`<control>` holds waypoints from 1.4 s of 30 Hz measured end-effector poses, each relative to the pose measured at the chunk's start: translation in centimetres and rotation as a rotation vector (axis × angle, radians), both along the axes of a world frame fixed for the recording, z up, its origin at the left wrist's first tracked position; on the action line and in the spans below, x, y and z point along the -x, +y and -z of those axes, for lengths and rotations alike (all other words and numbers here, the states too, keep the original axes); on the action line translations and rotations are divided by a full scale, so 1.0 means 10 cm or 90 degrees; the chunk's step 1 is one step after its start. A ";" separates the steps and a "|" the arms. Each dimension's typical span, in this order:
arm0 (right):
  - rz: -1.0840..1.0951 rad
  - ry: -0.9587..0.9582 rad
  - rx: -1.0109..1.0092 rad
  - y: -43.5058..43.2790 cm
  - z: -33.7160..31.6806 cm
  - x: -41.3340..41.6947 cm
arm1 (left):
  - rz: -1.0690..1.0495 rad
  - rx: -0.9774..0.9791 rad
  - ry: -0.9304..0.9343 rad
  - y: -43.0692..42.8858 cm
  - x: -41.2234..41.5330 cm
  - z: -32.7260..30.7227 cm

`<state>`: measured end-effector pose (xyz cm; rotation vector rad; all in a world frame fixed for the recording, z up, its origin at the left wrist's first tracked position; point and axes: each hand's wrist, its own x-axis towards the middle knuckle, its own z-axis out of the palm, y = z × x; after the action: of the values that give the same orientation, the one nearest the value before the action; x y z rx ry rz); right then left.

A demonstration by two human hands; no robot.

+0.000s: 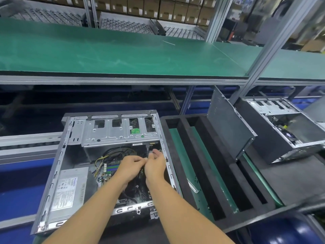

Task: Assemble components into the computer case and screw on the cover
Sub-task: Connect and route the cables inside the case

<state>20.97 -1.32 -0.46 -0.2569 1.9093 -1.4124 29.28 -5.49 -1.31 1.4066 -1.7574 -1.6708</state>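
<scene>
The computer case (58,166) is laid on its side on the blue worktop (21,191), open face up, so that its inside can be reached from above. Both hands are lowered into the far right corner, over the motherboard (109,169). The left hand (131,167) and the right hand (155,166) are brought close together, fingertips almost touching, and their curled fingers are closed on a thin dark cable (147,149) that runs down from the drive cage (119,131). The cable is probably being held in both hands so that it can be routed or plugged in; the connector itself is hidden.

The power supply (70,189) is seated in the near left corner. Its white label carries a blue logo and rows of print, but none of it can be read.

A grey side panel (230,124), judged to be the cover, is stood on edge in a slot of the black foam rack (202,166), kept within reach and clear of the work. A second case (284,131) is placed further right.
</scene>
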 end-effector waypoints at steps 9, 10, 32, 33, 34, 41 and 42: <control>-0.009 -0.046 -0.001 -0.02 -0.03 0.03 | 0.008 -0.007 0.004 -0.01 -0.01 0.01; -0.020 -0.011 -0.016 0.00 -0.04 0.02 | 0.006 -0.008 0.008 -0.01 -0.01 0.01; -0.174 0.224 0.066 0.36 -0.46 0.07 | -0.044 0.003 0.157 -0.14 0.05 -0.29; -0.139 0.156 0.076 0.36 -0.43 0.07 | -0.037 0.002 0.143 -0.14 0.05 -0.29; -0.108 0.105 0.076 0.36 -0.41 0.07 | -0.030 0.000 0.135 -0.14 0.06 -0.27; -0.039 -0.020 0.055 0.27 -0.27 0.05 | -0.006 -0.032 0.070 -0.19 0.11 -0.25; -0.027 -0.030 0.045 0.22 -0.26 0.02 | -0.013 -0.041 0.073 -0.20 0.12 -0.25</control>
<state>20.72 0.92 2.17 -0.2938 1.8081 -1.4459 28.06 -7.47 1.15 1.3223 -1.6350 -1.7758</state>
